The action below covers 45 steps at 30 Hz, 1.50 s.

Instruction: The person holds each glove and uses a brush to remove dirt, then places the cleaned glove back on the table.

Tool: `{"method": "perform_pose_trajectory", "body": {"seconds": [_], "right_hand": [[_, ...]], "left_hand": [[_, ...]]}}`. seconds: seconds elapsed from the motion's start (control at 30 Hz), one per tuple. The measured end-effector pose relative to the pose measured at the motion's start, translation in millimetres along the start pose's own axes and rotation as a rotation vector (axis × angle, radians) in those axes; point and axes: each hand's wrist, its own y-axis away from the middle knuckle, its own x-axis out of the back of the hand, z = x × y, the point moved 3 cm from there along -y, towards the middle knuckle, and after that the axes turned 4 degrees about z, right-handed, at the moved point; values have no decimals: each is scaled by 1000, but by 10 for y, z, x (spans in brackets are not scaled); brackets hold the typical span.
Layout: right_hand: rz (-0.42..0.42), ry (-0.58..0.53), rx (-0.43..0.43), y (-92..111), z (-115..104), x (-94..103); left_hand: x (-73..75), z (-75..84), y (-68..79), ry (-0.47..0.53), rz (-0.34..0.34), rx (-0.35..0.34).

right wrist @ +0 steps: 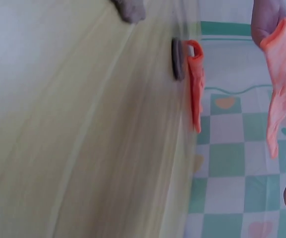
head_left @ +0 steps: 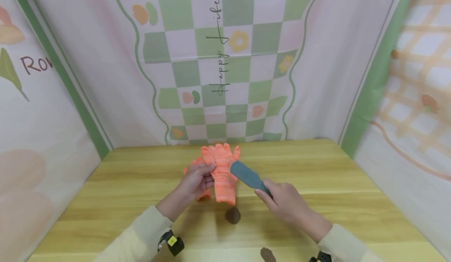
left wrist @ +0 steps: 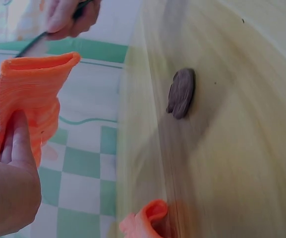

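Observation:
My left hand (head_left: 195, 181) holds an orange knitted glove (head_left: 224, 176) up off the table, its fingers pointing away and its cuff toward me. In my right hand (head_left: 287, 201) is the handle of a flat blue-grey paddle, which looks like a lint brush (head_left: 246, 174). The head of that brush overlaps the glove's right edge in the head view; whether they touch I cannot tell. A second orange glove (right wrist: 196, 89) lies on the table, partly hidden behind my left hand in the head view. Below the held glove sits a flat brown lump (left wrist: 181, 94), clay-like in look.
Another brown lump (head_left: 267, 254) lies at the near side of the wooden table (head_left: 317, 215). Printed cloth (head_left: 236, 78) hangs behind the table's far edge, and more cloth flanks both sides. Each wrist carries a small black camera (head_left: 174, 246).

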Motion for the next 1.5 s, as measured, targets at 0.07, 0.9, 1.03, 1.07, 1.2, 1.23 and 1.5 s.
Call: {"method": "perform_pose_trajectory", "body": {"seconds": [0.07, 0.9, 1.03, 1.07, 1.2, 1.23, 1.5], "right_hand": [[-12, -9, 25, -39, -48, -33], [-159, 79, 15, 96, -53, -117], [-164, 111, 23, 153, -23, -100], [-168, 119, 18, 169, -10, -97], [-209, 145, -33, 243, 70, -83], [-221, 150, -50, 264, 93, -76], [-257, 149, -120, 378, 220, -31]], "left_hand": [[-28, -23, -4, -9, -7, 7], [-63, -125, -4, -49, 44, 31], [-36, -109, 1, -38, 41, 35], [-26, -103, -2, -27, 44, 38], [15, -50, -8, 28, 58, 20], [25, -36, -10, 35, 60, 13], [69, 45, -5, 24, 44, 1]]}}
